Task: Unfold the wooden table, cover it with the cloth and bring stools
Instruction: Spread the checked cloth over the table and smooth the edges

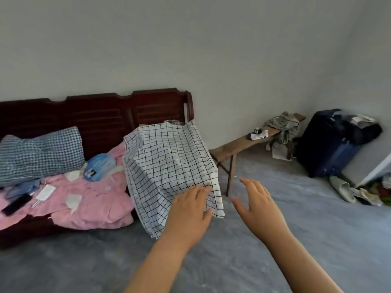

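Note:
A white cloth [169,163] with a black grid drapes over a small table that it hides completely; its edges hang down the front and right sides. My left hand [188,214] rests on the cloth's lower right corner, fingers flat against the fabric, thumb under the hanging edge. My right hand [258,204] hovers to the right of that corner, fingers spread, holding nothing and clear of the cloth. A long wooden bench [237,144] stands behind the covered table along the wall.
A dark wooden sofa [101,111] at the left holds a pink quilt [88,199], a checked pillow [40,153] and small items. A dark blue suitcase [334,142] stands at the right, shoes [342,189] beside it. Clothes lie on the bench's far end. Grey floor lies in front.

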